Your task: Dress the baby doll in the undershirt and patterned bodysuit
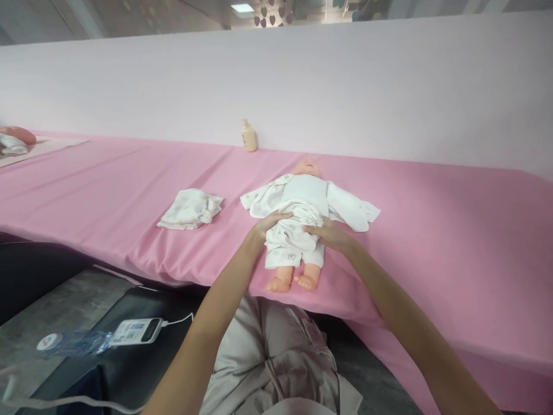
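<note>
A baby doll [307, 168] lies on its back with its head toward the wall and its bare feet [280, 281] toward me. White printed baby clothes cover its trunk, arms and upper legs, and the jacket sleeves [352, 210] spread out sideways. Bunched at the doll's waist is white cloth, seemingly baby pants [287, 236]. My left hand [272, 222] grips this bunch at its left edge. On the other side my right hand [326, 231] holds it, thumb on top. Some fingertips are hidden by the cloth.
The doll lies on a pink-covered table [432, 242] against a white wall. A folded white garment [190, 208] sits to its left. A pump bottle [249, 137] stands by the wall. Lower left, a black chair [142, 363] bears a water bottle [78, 342] and a white device [136, 331] with a cable.
</note>
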`<control>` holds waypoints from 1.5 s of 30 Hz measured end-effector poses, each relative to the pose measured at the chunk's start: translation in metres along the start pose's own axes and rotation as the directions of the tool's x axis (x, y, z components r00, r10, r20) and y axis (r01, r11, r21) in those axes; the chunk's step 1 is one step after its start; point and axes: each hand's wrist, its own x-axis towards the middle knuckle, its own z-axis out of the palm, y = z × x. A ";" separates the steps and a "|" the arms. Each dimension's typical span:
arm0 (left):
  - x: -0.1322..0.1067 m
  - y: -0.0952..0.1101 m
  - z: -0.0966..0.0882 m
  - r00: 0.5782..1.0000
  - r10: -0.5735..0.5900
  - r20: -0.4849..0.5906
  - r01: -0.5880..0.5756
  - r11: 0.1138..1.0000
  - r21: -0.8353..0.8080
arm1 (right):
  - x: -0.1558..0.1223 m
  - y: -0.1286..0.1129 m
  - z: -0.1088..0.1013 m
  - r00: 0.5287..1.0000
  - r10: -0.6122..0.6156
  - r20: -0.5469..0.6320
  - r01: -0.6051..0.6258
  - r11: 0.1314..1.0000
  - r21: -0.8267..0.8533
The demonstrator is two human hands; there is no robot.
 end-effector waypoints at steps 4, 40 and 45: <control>-0.001 0.000 -0.005 0.997 0.054 0.050 -0.059 0.991 0.119 | 0.004 0.000 0.001 0.999 -0.028 0.034 0.025 0.994 0.106; -0.001 0.003 0.002 0.969 0.095 0.228 -0.161 0.944 0.290 | 0.005 -0.002 -0.009 0.971 -0.003 0.241 -0.033 0.988 0.148; -0.003 0.004 0.004 0.971 0.027 0.237 -0.082 0.971 0.223 | 0.010 0.002 -0.014 0.957 -0.040 0.287 0.004 0.992 0.125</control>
